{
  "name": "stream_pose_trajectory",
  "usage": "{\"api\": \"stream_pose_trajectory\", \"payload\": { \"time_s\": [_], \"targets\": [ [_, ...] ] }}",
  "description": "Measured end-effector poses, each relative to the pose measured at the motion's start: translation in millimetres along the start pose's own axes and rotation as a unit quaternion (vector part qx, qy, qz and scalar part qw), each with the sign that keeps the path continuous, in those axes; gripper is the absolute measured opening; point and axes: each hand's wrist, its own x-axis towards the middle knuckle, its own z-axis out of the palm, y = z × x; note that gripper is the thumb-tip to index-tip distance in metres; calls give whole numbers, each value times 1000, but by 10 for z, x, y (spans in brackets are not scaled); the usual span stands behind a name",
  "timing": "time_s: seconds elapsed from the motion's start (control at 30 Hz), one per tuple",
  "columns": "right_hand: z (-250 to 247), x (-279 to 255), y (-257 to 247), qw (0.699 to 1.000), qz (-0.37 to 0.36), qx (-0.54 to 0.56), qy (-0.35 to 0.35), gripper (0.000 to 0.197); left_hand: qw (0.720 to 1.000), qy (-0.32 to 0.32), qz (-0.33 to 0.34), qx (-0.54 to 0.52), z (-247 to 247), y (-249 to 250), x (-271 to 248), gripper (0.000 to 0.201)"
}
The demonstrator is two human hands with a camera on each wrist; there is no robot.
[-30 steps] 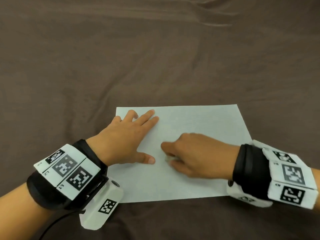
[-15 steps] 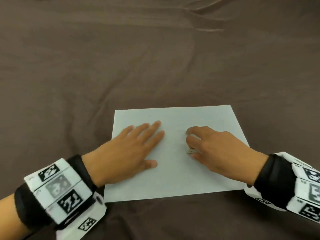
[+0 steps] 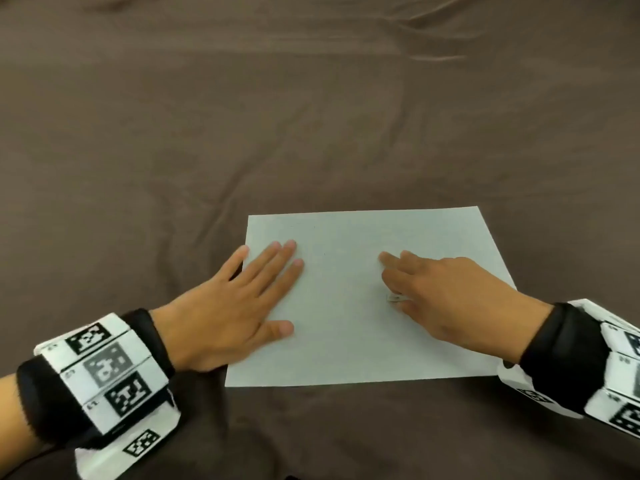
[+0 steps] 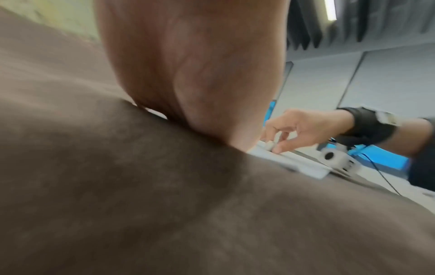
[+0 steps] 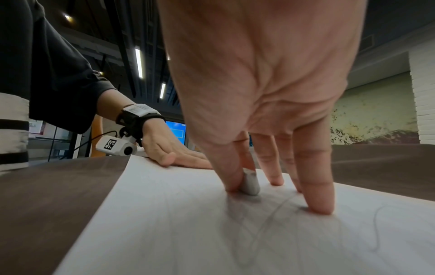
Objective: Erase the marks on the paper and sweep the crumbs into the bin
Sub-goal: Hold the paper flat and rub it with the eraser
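A white sheet of paper lies on the brown cloth, with faint grey pencil marks showing in the right wrist view. My left hand lies flat with straight fingers on the paper's left edge, pressing it down. My right hand is on the paper's right half and pinches a small white eraser between thumb and forefinger, its tip against the sheet. The eraser is smudged grey on top. The other right fingers are straight, with tips touching the paper. No bin is in view.
Wrinkled brown cloth covers the whole table around the paper. In the right wrist view a white cylinder with dark bands stands at the far left edge. A blue screen shows in the background.
My right hand with the eraser has moved right across the sheet, away from my left hand, and its other fingers have straightened. My left hand still presses the paper.
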Motion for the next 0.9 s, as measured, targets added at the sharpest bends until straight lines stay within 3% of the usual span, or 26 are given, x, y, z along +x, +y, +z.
{"api": "stream_pose_trajectory", "payload": {
  "time_s": [0.1,0.17,0.2,0.33,0.37,0.47,0.53,0.67,0.73,0.83,0.9],
  "targets": [
    [-12,8,-5,999,24,22,-28,27,988,29,151,18,40,283,-83,73],
    [-38,0,-16,999,29,14,-36,32,981,8,194,22,49,397,-179,73],
    [-57,1,-25,999,27,17,-37,33,982,10,185,24,62,355,-205,73],
    [-55,16,-22,998,21,5,-64,32,998,16,50,32,28,-2,-212,76],
    [-51,16,-20,998,19,2,-67,32,998,12,49,27,2,-9,-205,78],
    [-68,19,-24,997,16,7,-71,31,986,-2,167,17,-9,194,-172,79],
    [-66,21,-23,997,16,5,-72,31,979,-26,201,-2,-4,249,-155,74],
    [-55,21,-29,997,21,15,-71,31,997,-22,69,-22,11,-112,-69,75],
    [-61,19,-34,997,23,18,-76,32,999,-36,39,-1,-71,-177,-35,79],
    [-88,14,-44,996,28,14,-80,34,985,-30,172,14,-105,91,11,72],
    [-95,15,-43,996,32,12,-86,34,975,-57,216,-18,-52,227,-16,67]
  ]
}}
